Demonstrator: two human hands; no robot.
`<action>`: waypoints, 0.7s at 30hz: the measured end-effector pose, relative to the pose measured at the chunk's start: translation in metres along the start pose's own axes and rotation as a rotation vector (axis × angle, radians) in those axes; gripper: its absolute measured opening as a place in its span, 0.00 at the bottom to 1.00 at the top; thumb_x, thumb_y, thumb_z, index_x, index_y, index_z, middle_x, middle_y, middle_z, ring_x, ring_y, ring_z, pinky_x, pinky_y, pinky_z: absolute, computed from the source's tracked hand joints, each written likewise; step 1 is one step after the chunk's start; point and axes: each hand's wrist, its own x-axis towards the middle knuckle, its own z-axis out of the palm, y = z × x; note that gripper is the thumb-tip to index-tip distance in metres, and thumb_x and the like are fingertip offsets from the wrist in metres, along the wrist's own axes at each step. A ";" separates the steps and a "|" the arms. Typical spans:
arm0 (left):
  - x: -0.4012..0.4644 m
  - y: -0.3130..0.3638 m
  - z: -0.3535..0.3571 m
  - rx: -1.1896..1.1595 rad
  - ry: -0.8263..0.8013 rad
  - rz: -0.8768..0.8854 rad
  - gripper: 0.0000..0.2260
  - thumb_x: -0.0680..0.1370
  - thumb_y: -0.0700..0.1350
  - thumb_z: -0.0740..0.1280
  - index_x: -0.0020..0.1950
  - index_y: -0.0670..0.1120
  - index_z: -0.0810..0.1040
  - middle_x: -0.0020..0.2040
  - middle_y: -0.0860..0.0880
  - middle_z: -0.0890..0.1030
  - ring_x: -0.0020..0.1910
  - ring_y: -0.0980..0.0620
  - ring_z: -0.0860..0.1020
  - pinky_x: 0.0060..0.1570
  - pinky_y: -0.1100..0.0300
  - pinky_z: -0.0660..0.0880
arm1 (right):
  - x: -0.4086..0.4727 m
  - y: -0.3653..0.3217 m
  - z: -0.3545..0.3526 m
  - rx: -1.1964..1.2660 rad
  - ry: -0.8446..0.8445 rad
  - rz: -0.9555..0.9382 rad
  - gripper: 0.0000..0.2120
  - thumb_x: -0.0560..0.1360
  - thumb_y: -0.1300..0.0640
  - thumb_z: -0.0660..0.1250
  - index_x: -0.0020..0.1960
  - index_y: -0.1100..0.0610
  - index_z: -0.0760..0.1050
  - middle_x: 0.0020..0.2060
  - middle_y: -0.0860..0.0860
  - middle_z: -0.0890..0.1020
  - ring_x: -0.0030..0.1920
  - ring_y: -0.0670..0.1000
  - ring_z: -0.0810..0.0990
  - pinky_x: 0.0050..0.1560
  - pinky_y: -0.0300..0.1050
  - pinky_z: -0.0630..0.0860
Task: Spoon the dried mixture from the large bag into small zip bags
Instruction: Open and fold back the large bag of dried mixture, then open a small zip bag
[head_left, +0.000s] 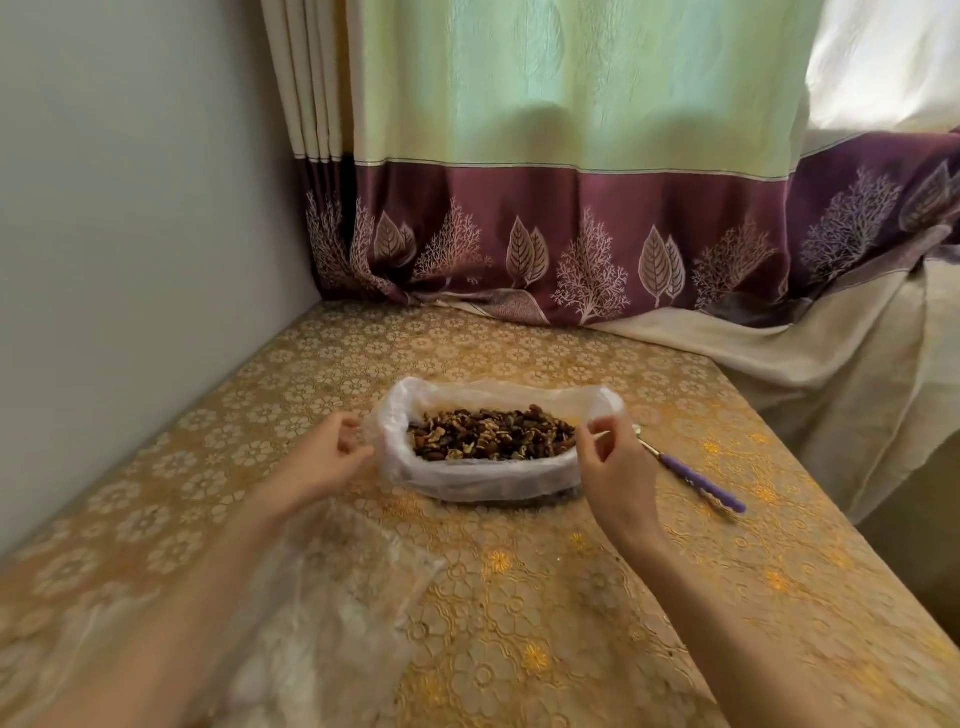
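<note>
Pinching the rolled rim of the large clear plastic bag, left hand and right hand could tip its brown dried mixture onto the counter.

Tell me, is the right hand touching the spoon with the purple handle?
Apart. The head view shows the right hand pinching the large bag's rolled rim, while the spoon lies on the table beyond it.
</note>
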 end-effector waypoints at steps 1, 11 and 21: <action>-0.007 -0.008 -0.006 0.041 -0.016 0.009 0.17 0.77 0.46 0.65 0.64 0.43 0.70 0.54 0.48 0.76 0.43 0.57 0.74 0.33 0.67 0.70 | -0.011 -0.006 0.004 -0.033 -0.093 -0.079 0.04 0.78 0.58 0.64 0.45 0.57 0.74 0.33 0.47 0.75 0.33 0.45 0.73 0.33 0.33 0.71; -0.079 -0.056 -0.044 0.195 0.010 0.092 0.10 0.79 0.49 0.60 0.58 0.51 0.75 0.55 0.54 0.75 0.55 0.57 0.73 0.57 0.58 0.72 | -0.090 -0.071 0.080 -0.321 -0.888 -0.294 0.23 0.69 0.32 0.64 0.49 0.51 0.74 0.39 0.42 0.74 0.39 0.43 0.72 0.36 0.38 0.67; -0.124 -0.069 -0.035 -0.017 0.251 -0.004 0.14 0.82 0.41 0.53 0.65 0.48 0.71 0.65 0.51 0.73 0.60 0.61 0.67 0.61 0.64 0.63 | -0.098 -0.083 0.100 -0.204 -0.940 -0.142 0.10 0.75 0.50 0.67 0.39 0.53 0.70 0.34 0.46 0.73 0.34 0.45 0.71 0.34 0.36 0.67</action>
